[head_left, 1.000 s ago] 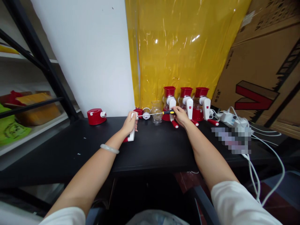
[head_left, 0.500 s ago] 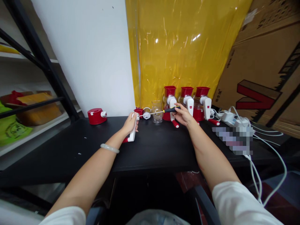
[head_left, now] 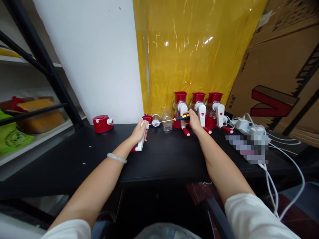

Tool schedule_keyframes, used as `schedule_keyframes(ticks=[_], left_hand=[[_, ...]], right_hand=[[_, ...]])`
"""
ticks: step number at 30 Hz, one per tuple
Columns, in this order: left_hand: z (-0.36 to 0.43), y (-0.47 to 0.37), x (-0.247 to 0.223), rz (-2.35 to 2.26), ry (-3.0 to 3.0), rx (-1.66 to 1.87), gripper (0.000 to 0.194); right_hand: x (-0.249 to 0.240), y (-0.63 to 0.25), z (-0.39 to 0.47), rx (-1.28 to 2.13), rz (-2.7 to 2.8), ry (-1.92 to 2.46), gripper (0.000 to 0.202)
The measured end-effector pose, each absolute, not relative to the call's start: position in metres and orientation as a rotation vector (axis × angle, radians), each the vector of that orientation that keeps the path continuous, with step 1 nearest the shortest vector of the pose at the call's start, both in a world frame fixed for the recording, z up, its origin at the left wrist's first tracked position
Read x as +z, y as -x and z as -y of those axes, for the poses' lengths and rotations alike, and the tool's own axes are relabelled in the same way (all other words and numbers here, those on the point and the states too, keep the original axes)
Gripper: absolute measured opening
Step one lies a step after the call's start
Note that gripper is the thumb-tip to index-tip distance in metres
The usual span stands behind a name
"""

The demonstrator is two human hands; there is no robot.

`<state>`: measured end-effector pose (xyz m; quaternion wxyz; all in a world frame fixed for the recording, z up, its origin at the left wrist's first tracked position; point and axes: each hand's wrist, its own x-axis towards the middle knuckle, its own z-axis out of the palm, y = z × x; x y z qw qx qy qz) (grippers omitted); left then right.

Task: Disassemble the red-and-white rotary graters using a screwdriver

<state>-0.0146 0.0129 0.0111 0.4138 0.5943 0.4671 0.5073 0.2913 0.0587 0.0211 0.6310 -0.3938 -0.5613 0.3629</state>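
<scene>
My left hand [head_left: 139, 132] is closed around a white crank handle [head_left: 141, 143] with a red grip, held above the black table. In my right hand [head_left: 194, 121] is the black and yellow handle of a screwdriver [head_left: 181, 118]. Its thin shaft points left, and the tip meets the upper end of the crank handle. Behind the shaft stand a clear plastic housing [head_left: 167, 123], a round white and metal part [head_left: 156, 120] and a small red part [head_left: 147, 118]. Three red and white hand-cranked machines [head_left: 198, 97] stand close behind my right hand.
A red round base [head_left: 102, 124] sits at the table's left rear. White chargers and cables [head_left: 242, 123] lie at the right, near a large cardboard box [head_left: 274, 76]. A black-framed shelf [head_left: 42, 131] stands at the left; yellow plastic sheeting [head_left: 194, 49] hangs behind.
My right hand has turned and its fingers have wrapped differently around the screwdriver handle. The screwdriver tip remains at the crank handle. My left hand has barely moved.
</scene>
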Motion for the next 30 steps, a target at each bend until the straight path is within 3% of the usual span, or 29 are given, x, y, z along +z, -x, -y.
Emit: schedule_keyframes(ticks=[5,17,30], left_hand=[[-0.014,0.017,0.009,-1.17,-1.577,1.323,0.027],[-0.01,0.016,0.018,-1.152,-1.442,1.323,0.026],[-0.01,0.018,0.019,-1.161,-1.379,1.298,0.033]], right_hand=[[0.017,-0.291,-0.059,0.7,1.303,0.974,0.055],[0.019,-0.284,-0.058,1.122,1.159,0.678,0.05],[0.022,-0.293,-0.048,1.295,1.165,0.52,0.049]])
